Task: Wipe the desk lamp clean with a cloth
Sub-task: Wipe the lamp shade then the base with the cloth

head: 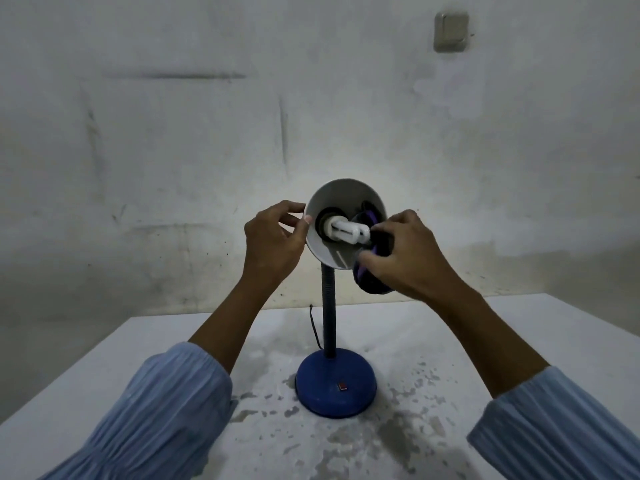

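Observation:
A blue desk lamp stands mid-table on a round base (335, 388) with a red switch, a ribbed neck (328, 306) rising from it. Its shade (332, 202) is tipped toward me, so I look into the pale inside with a white spiral bulb (348, 231). My left hand (273, 240) grips the shade's left rim, thumb on the edge. My right hand (405, 252) holds a dark cloth with purple trim (372, 277) pressed against the shade's right rim and inner wall. Part of the cloth hangs below the shade.
The lamp stands on a white table (519, 341) with worn, stained patches around the base. A thin black cord (314, 327) trails behind the neck. A scuffed wall stands close behind, with a switch plate (451, 31) high on the right.

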